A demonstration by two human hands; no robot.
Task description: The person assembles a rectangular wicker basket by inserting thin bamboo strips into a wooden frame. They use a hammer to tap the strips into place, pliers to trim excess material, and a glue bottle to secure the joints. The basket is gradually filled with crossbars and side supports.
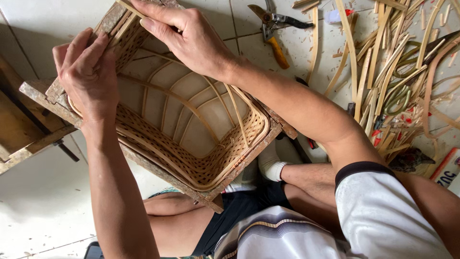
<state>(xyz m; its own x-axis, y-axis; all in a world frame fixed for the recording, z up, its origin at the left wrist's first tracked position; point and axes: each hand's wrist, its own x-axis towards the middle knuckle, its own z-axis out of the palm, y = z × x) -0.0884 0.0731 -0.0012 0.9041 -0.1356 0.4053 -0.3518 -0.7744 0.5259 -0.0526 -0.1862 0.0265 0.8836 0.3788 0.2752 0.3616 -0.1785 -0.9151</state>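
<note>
Wooden bench (19,129): standing at far left on the pale tiled floor (38,206), partly passing under the frame corner.

Left hand (86,76): lying on the left corner of the wooden frame (158,168), fingers pressed together and curled over the edge, thumb side touching the woven rim; pinching of a strand cannot be told.

Rattan basket (191,158): sitting inside the rectangular wooden frame, tilted, opening turned toward the camera, resting over the knees; side walls woven close, bottom showing only bent ribs with the floor visible between.

Right hand (191,36): reaching from the right over the upper edge of the basket, fingers stretched and held close together, fingertips pressing a thin pale strip (127,6) against the top rim.

Lap: bare legs and dark shorts (244,211) just below the frame; a white sock (270,165) showing near the lower right corner of the frame.

Pruning shears (275,29): lying open on the floor above the right forearm, orange handle, well apart from the basket.

Rattan strips (388,62): lying in a loose pile at the right, long pale pieces crossing each other, small shavings scattered among.

Green-handled scissors (397,98): resting among the strips at right, partly covered.

Red and white package (448,168): lying at the far right edge, only partly in view.
</note>
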